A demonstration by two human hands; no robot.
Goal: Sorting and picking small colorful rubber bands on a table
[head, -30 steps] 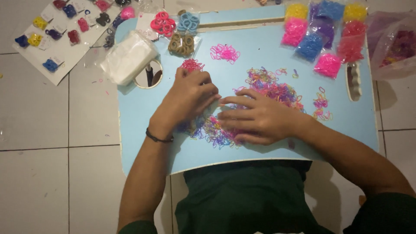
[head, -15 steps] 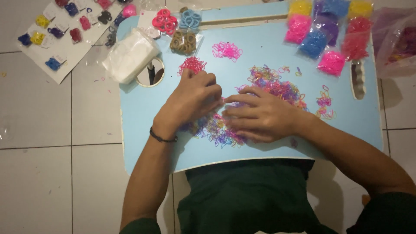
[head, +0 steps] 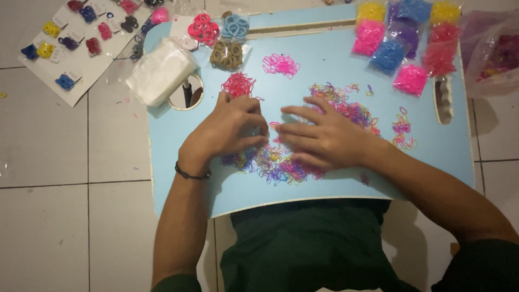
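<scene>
Lap table [head: 178, 162]: over the lap, on the tiled floor [head: 65, 216].
Loose-band heap [head: 281, 165]: mid-table, near edge, under both hands.
Left hand [head: 230, 130]: on the heap's left part, beside the right hand.
Right hand [head: 324, 138]: on the heap's right part, fingers toward the left hand.
Small band pile [head: 238, 85]: just behind the left hand.
Second small pile [head: 281, 65]: farther back, right of the first.
Cup hole [head: 186, 93]: left of the small pile; stack of clear bags [head: 159, 70] overlapping its back-left rim.
Band packets [head: 405, 40]: back right corner.
Card of clips [head: 65, 48]: on the floor, left of the table.
</scene>
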